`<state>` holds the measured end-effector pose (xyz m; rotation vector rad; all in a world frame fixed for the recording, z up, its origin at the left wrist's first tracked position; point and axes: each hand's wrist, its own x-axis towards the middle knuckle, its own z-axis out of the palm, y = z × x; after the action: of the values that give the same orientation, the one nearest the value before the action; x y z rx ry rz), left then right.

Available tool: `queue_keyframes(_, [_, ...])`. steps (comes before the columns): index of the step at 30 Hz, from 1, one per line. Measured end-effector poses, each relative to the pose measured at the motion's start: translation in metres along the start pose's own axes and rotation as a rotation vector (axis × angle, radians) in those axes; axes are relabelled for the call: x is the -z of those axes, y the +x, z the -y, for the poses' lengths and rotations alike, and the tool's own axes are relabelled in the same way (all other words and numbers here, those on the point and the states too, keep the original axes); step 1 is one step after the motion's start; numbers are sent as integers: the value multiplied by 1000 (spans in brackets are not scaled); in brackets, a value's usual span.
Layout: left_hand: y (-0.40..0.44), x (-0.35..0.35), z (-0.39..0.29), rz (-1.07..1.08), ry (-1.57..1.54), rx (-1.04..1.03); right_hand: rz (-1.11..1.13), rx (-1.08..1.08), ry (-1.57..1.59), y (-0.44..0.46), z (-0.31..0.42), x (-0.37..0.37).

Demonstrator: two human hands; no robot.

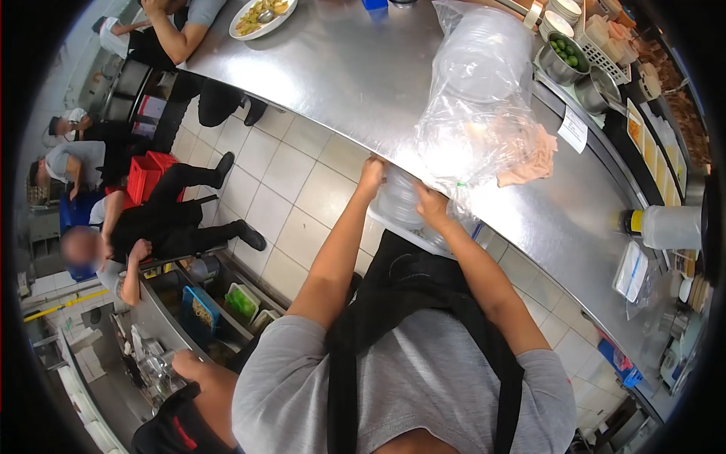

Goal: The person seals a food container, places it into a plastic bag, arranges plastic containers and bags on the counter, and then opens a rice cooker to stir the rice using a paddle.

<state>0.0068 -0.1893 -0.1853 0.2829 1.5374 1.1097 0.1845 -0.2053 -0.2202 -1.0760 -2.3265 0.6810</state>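
Steel counter (344, 91), goods on both sides of a clear plastic bag (476, 113).
Bag lay on the metal near the edge. White plate (257, 35) with food (261, 17) sat left of it, well apart; blue item (374, 4), partly out of view, nearer on that side. Crumpled pinkish cloth (532, 163) touched the bag's right; white packet (629, 270) lay farther right.

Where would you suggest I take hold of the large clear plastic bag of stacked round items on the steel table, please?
I'd gather the crumpled end of the clear bag by the small green spot, from the near edge of the steel table. That end lies close to the right hand, and its slack plastic should bunch easily; the bulky stack fills the far end.
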Motion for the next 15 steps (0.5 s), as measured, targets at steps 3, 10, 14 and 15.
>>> queue_keyframes(3, [39, 2, 10, 50, 712, -202, 211, -245, -20, -10, -26, -13])
queue_keyframes(10, [58, -18, 6, 236, 1328, -499, 453, -466, 41, -11, -42, -1])
queue_keyframes(14, [78, -23, 23, 303, 1193, -541, 414, -410, -39, -6, -48, -5])
queue_keyframes(15, [86, -21, 32, 323, 1078, -550, 408, -415, -55, -3, -49, -3])
